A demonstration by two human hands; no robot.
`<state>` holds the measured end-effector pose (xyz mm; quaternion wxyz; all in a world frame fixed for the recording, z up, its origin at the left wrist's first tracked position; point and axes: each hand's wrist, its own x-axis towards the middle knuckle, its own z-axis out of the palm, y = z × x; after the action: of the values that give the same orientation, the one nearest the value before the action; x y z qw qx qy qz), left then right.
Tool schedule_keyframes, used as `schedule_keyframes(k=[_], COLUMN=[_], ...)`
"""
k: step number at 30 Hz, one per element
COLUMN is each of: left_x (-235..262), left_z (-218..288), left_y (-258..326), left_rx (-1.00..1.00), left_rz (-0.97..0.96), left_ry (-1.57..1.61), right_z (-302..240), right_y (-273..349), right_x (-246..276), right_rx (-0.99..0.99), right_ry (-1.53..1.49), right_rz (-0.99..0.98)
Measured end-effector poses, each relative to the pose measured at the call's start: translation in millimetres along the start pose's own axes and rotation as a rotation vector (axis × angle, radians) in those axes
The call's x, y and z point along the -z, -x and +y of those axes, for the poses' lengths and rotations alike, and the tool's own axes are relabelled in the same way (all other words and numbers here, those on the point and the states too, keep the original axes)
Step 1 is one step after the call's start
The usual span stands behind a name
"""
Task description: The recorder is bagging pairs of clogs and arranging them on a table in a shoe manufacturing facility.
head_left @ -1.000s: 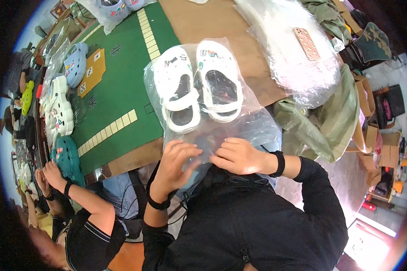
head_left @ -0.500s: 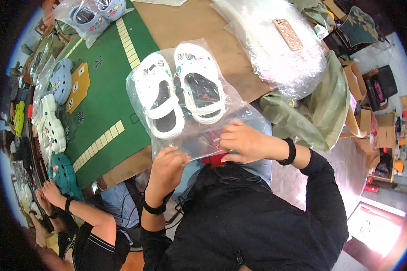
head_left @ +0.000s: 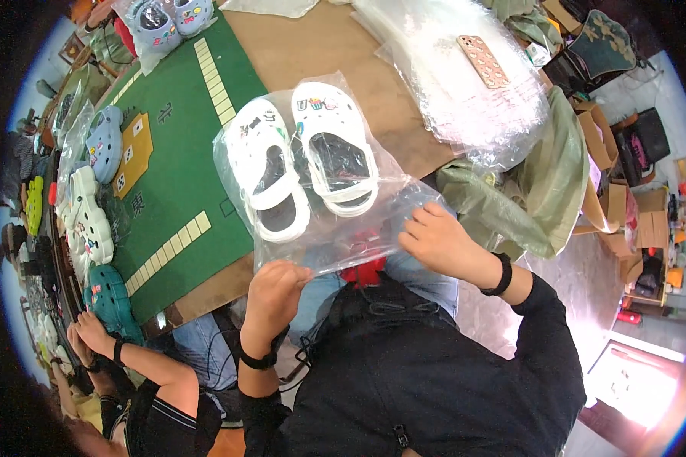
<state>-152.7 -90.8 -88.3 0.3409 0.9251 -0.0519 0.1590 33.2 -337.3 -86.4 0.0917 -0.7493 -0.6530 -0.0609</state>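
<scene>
A pair of white clogs with colourful charms, the left clog (head_left: 256, 137) and the right clog (head_left: 324, 122), lies inside a clear plastic bag (head_left: 324, 247) at the table's near edge. The toes point away from me. My left hand (head_left: 273, 297) is closed on the near left corner of the bag's edge. My right hand (head_left: 443, 242) is closed on the bag's edge at the near right. Between my hands the loose edge is drawn out, and a red patch of clothing shows through the film.
A stack of clear bags (head_left: 465, 107) with a patterned phone case (head_left: 483, 61) on it lies at the far right. Bagged blue clogs (head_left: 156, 30) sit far left on the green mat (head_left: 183, 167). Beside a teal clog (head_left: 110, 297), a co-worker's hands (head_left: 91, 333) are at the left.
My right hand has moved right along the bag's edge, away from my left hand. The bag's near edge is now spread wider. The left hand has shifted slightly down.
</scene>
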Motion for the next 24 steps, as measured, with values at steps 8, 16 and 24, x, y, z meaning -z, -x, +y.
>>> schedule_keyframes(k=[8,16,24], left_x=[5,3,10], left_z=[0,0,4], left_y=[5,12,16], left_rx=[0.083,0.157,0.210], left_rz=[0.000,-0.034,-0.057], left_ry=[0.039,0.045,0.040], right_z=[5,7,12], right_y=[17,30,54], right_x=[14,15,19], right_rx=[0.042,0.043,-0.036], right_ry=[0.058,0.096,-0.006], right_rz=[0.058,0.095,0.188])
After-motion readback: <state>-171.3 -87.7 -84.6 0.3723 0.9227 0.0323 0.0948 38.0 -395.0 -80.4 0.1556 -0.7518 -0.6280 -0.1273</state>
